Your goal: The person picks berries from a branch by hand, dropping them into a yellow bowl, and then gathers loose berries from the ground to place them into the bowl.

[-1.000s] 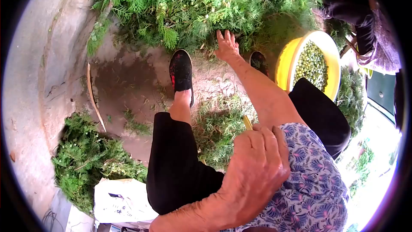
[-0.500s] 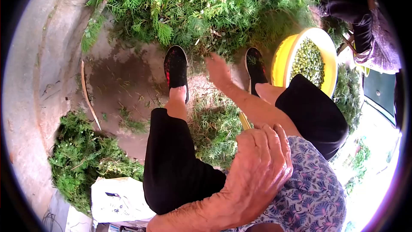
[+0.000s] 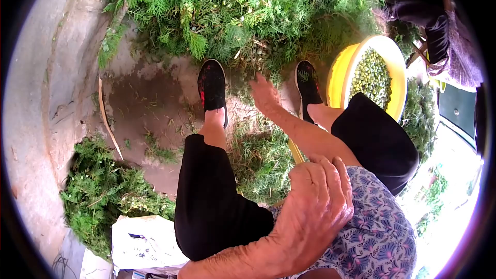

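Currently, head view: right hand (image 3: pixel 266 95) withdrawn from branch heap (image 3: pixel 232 10) to ground between shoes (image 3: pixel 212 85); reach into heap judged finished. Right fingers drawn together, blurred; grip contents cannot be told. Left hand (image 3: pixel 315 191) curled, pinching yellow strip (image 3: pixel 295 152) above loose clippings (image 3: pixel 263 170). Branch heap lies beyond shoes; green berries (image 3: pixel 371 75) lie in yellow tub (image 3: pixel 338 77), beside right shoe. Count: hands, 2; shoes, 2; strip, 1; tub, 1; branch heap, 1; co-worker (image 3: pixel 460 46), 1; berries, uncountable.
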Demonstrator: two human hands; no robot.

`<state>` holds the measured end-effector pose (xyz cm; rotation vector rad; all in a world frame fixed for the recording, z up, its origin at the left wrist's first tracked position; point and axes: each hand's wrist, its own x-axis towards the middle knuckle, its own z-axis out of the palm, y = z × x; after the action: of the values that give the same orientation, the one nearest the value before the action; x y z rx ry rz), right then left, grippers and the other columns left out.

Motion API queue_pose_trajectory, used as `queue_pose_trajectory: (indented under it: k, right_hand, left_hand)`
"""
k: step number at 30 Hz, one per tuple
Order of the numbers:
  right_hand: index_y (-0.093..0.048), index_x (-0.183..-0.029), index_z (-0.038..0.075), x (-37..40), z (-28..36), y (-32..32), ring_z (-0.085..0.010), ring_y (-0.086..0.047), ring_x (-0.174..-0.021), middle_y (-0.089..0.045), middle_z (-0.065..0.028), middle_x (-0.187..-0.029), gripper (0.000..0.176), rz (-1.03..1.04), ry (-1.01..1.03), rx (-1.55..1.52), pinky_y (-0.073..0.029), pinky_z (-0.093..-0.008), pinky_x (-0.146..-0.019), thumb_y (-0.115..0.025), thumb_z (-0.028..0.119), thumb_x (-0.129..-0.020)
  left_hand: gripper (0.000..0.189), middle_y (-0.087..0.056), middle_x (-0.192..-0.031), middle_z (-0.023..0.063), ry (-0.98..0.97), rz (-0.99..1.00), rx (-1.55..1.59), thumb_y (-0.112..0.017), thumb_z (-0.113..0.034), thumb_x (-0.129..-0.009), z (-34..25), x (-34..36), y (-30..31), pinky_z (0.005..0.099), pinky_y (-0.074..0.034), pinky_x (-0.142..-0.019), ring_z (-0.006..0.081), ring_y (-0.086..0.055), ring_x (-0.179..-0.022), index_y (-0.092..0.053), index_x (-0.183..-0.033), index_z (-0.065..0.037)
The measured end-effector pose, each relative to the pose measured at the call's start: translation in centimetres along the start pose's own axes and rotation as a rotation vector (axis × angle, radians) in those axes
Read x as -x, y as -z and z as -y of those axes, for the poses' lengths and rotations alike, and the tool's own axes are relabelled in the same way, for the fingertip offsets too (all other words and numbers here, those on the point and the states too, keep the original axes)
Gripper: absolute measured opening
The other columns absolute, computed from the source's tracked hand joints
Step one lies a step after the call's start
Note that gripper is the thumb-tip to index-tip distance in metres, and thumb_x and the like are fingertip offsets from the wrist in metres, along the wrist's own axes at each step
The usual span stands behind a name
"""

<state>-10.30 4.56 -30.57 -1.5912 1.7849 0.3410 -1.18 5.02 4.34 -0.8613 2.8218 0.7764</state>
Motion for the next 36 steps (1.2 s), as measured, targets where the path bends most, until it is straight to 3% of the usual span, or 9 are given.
queue_pose_trajectory:
  k: [2,15,24,26,30,32,33,35,36]
  right_hand:
    - [-0.040,-0.132,0.015,-1.6,0.1,3.2,-0.0359,-0.038,-0.120,-0.027,-0.0101,-0.142,0.054,0.067,-0.105,-0.005,-0.039,-0.0441,-0.097,-0.060,0.017,-0.082]
    - [-0.047,-0.122,0.014,0.0,1.2,0.9,-0.0359,-0.032,-0.126,-0.032,-0.0144,-0.135,0.047,-0.160,0.092,0.027,-0.035,-0.0516,-0.100,-0.065,0.023,-0.079]
    - [-0.046,-0.128,0.007,-5.7,-0.7,2.4,-0.0319,-0.037,-0.122,-0.041,-0.0103,-0.127,0.050,-0.418,0.031,0.125,-0.044,-0.0430,-0.095,-0.060,0.024,-0.083]
    - [-0.046,-0.128,0.008,-4.3,-0.5,1.1,-0.0311,-0.037,-0.123,-0.041,-0.0093,-0.128,0.051,-0.262,0.098,0.163,-0.045,-0.0425,-0.094,-0.061,0.023,-0.082]
    - [-0.053,-0.122,0.008,-3.6,-0.7,0.9,-0.0278,-0.042,-0.116,-0.041,-0.0086,-0.127,0.048,-0.147,0.085,0.066,-0.049,-0.0404,-0.090,-0.066,0.013,-0.076]
    - [-0.054,-0.118,0.007,-3.7,-1.5,3.8,-0.0263,-0.044,-0.114,-0.043,-0.0124,-0.125,0.038,-0.353,0.016,-0.048,-0.049,-0.0378,-0.090,-0.062,0.012,-0.081]
    - [-0.048,-0.125,0.008,-4.9,-2.5,4.4,-0.0282,-0.044,-0.113,-0.043,-0.0162,-0.125,0.042,-0.380,-0.030,-0.141,-0.047,-0.0389,-0.091,-0.059,0.010,-0.084]
    - [-0.041,-0.131,0.009,-8.3,-6.2,2.4,-0.0324,-0.044,-0.112,-0.039,-0.0178,-0.129,0.051,-0.572,-0.003,-0.002,-0.044,-0.0422,-0.093,-0.060,0.011,-0.083]
    - [-0.041,-0.131,0.009,-7.7,-6.5,3.0,-0.0324,-0.044,-0.112,-0.039,-0.0178,-0.129,0.051,-0.574,-0.003,-0.003,-0.044,-0.0422,-0.093,-0.060,0.011,-0.083]
  left_hand:
    - [0.027,-0.060,-0.085,0.0093,0.140,-0.042,-0.219,-0.059,-0.016,-0.069,-1.2,-0.1,-0.5,0.0319,-0.043,-0.080,0.0196,-0.054,-0.083,-0.064,-0.094,-0.006]
    - [0.035,-0.061,-0.093,0.0216,-0.008,0.037,-0.016,-0.050,-0.014,-0.080,0.1,-0.6,-0.1,0.0332,-0.041,-0.062,0.0242,-0.055,-0.076,-0.059,-0.108,0.005]
    - [0.018,-0.057,-0.081,0.0084,-0.015,-0.707,-0.592,-0.051,-0.014,-0.074,0.8,-1.1,-2.4,0.0318,-0.043,-0.079,0.0184,-0.053,-0.080,-0.061,-0.085,-0.004]
    - [0.017,-0.056,-0.080,0.0091,0.118,-0.187,-0.297,-0.051,-0.014,-0.074,-0.6,-1.0,0.4,0.0313,-0.042,-0.077,0.0189,-0.053,-0.080,-0.060,-0.084,-0.004]
    - [0.014,-0.055,-0.078,0.0091,0.085,-0.316,-0.357,-0.051,-0.014,-0.073,0.7,-1.9,0.8,0.0309,-0.042,-0.074,0.0186,-0.052,-0.078,-0.058,-0.081,-0.004]
    - [0.012,-0.054,-0.076,0.0086,-0.313,0.647,-0.025,-0.052,-0.014,-0.073,2.8,-4.3,6.2,0.0306,-0.042,-0.073,0.0183,-0.052,-0.077,-0.057,-0.079,-0.006]
    - [0.012,-0.054,-0.076,0.0086,-0.315,0.650,-0.026,-0.052,-0.014,-0.073,2.0,-3.5,4.3,0.0306,-0.042,-0.073,0.0183,-0.052,-0.077,-0.057,-0.079,-0.006]
    - [0.011,-0.054,-0.076,0.0091,0.064,-0.286,-0.346,-0.052,-0.013,-0.073,-0.1,-1.2,-1.0,0.0304,-0.042,-0.072,0.0180,-0.051,-0.076,-0.057,-0.079,-0.005]
    - [0.011,-0.054,-0.076,0.0091,0.064,-0.286,-0.347,-0.052,-0.013,-0.073,-0.2,-1.2,-0.7,0.0304,-0.042,-0.072,0.0180,-0.051,-0.076,-0.057,-0.079,-0.005]
